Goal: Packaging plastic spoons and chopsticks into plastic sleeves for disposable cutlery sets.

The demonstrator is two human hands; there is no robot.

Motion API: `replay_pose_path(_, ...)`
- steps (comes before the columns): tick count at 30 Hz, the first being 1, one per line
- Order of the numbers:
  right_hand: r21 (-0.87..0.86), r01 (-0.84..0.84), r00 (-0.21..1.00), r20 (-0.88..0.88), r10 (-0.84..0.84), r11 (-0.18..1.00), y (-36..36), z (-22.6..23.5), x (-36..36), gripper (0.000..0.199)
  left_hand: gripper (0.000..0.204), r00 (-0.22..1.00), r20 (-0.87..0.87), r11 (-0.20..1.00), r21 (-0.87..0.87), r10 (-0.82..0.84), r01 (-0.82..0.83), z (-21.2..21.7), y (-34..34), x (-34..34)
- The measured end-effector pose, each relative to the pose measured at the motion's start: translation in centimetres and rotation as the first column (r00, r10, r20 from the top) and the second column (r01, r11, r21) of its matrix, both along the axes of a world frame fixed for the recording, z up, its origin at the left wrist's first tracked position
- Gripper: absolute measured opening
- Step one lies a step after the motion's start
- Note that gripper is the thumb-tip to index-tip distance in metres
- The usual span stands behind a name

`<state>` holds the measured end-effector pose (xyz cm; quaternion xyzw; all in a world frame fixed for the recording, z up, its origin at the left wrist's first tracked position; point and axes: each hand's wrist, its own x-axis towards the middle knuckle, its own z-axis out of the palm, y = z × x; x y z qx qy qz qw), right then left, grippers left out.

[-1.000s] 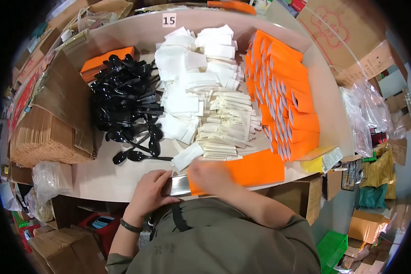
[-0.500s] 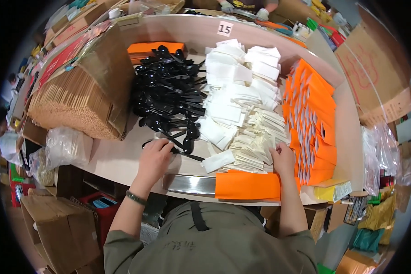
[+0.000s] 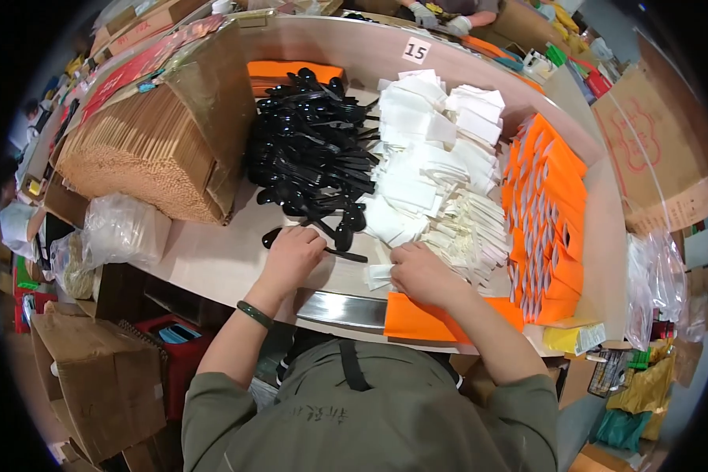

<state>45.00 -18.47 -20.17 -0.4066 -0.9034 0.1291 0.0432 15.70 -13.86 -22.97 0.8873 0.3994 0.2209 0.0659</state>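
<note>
My left hand [image 3: 295, 253] is closed over a black plastic spoon [image 3: 346, 256], whose bowl sticks out on the left and handle on the right. Just above it lies a heap of black plastic spoons and forks [image 3: 311, 157]. Low over the table, my right hand [image 3: 418, 271] has its fingers curled onto a folded white napkin [image 3: 377, 276]; part of it is hidden under the hand. White napkins [image 3: 409, 157] are piled behind, with thin cream paper packets [image 3: 476, 232] to their right. A flat orange pouch [image 3: 417, 318] lies below my right wrist.
Overlapping orange pouches [image 3: 547, 220] line the right side. On the left stands a cardboard box [image 3: 212, 110] packed with brown sticks or sleeves. A metal strip [image 3: 338, 307] runs along the front edge. A yellow box [image 3: 570, 338] sits at the right corner. A gloved co-worker [image 3: 448, 20] is across.
My right hand has moved left from the cream packets to the single white napkin. My left hand stays on the black spoon. The whole view has shifted slightly.
</note>
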Motion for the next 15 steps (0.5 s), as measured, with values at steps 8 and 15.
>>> replay_pose_path(8,-0.446,0.134,0.864,-0.386,-0.325,0.885,-2.7,3.6,-5.7,0.013,0.01,0.926,0.217,0.948,-0.15,0.31,-0.282,0.3,-2.9,-2.3)
replay_pose_path(15,-0.121,0.184,0.856,-0.468,-0.219,0.975,-6.3,1.6,-7.0,0.013,0.012,0.801,0.405,0.885,-0.346,0.441,-0.312,1.9,-7.2,-2.7)
